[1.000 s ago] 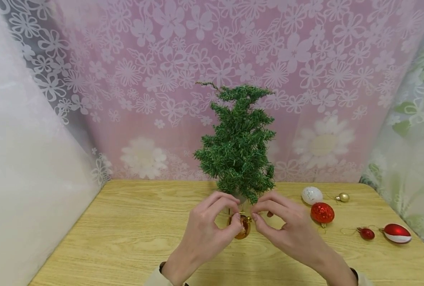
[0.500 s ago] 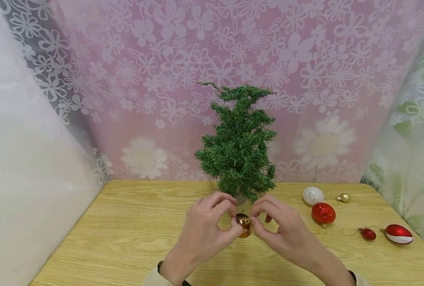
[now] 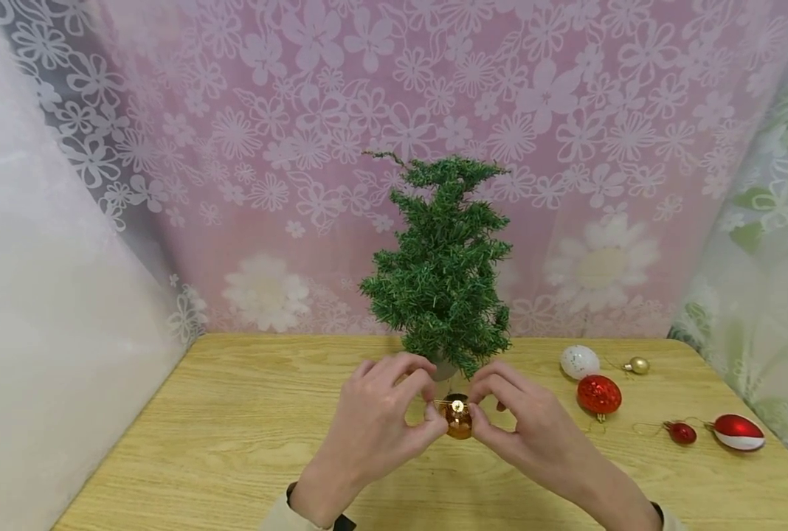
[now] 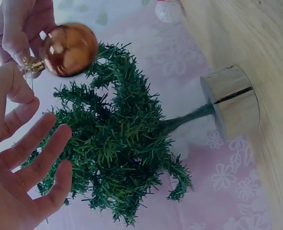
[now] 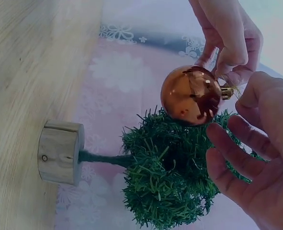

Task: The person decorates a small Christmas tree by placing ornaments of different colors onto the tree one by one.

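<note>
A shiny copper-gold Christmas ball (image 3: 459, 425) hangs between my two hands, its gold cap (image 4: 36, 65) and thin string loop uppermost. My left hand (image 3: 374, 428) pinches the string between thumb and forefinger, and the string runs taut toward the cap in the head view. My right hand (image 3: 527, 417) pinches the string on the other side, close to the cap; its exact hold is partly hidden by the fingertips. In the right wrist view the ball (image 5: 189, 96) is clear of the fingers. Behind the hands stands a small green artificial tree (image 3: 443, 258).
A round wooden base (image 4: 232, 101) carries the tree. On the right of the wooden table (image 3: 254, 413) lie a white speckled ball (image 3: 579, 362), a red ball (image 3: 599, 396), a small gold ball (image 3: 640, 366), a small red bauble (image 3: 682, 433) and a red-and-white one (image 3: 738, 432).
The ball has turned so its cap now shows upward between the hands, and it has shifted slightly right. My left fingers have drawn a little away from it, stretching the string.
</note>
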`<state>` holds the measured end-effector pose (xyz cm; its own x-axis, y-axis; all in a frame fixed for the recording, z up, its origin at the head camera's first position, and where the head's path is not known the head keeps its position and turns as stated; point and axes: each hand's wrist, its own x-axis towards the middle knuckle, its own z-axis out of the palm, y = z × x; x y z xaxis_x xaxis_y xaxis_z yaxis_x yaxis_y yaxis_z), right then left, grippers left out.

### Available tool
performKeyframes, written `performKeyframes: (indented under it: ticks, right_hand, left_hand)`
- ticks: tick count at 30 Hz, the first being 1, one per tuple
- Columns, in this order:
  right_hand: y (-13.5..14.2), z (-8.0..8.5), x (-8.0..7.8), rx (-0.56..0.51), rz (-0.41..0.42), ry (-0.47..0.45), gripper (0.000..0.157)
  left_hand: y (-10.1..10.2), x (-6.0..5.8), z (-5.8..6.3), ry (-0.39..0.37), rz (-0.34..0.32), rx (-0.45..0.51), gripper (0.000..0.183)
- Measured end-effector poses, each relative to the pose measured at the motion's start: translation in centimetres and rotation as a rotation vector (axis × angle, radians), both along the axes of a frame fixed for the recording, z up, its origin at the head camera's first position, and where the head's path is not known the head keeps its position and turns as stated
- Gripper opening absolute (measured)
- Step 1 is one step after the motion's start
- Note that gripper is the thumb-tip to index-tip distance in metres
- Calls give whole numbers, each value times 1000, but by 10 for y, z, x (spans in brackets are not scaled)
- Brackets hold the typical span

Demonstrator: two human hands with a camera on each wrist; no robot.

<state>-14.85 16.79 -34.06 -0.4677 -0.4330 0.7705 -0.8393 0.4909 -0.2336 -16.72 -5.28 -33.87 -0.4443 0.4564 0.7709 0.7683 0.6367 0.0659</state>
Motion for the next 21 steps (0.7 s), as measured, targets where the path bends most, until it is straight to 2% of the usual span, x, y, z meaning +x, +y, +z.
performKeyframes:
  ticks: [3,7,12,19,21]
  right_hand:
    - [2,2,-1,-5,-10,28,5]
    - [5,6,-1,-7,-33,-1,30]
    - [7,13,-1,-17,-37,-19,27]
    - [2,23,-7,-56,-21,39,5]
    - [0,26,-9,-67,-30,42,12]
  left_hand:
    - [0,-1,1,-4,-20,18,14]
    - [2,-6,4,17,-61,77,12]
    - [3,-12,11,31,-105,115,11]
    - [0,-17,20,-75,-147,172,9]
    - [0,-16,22,-118,-146,195,9]
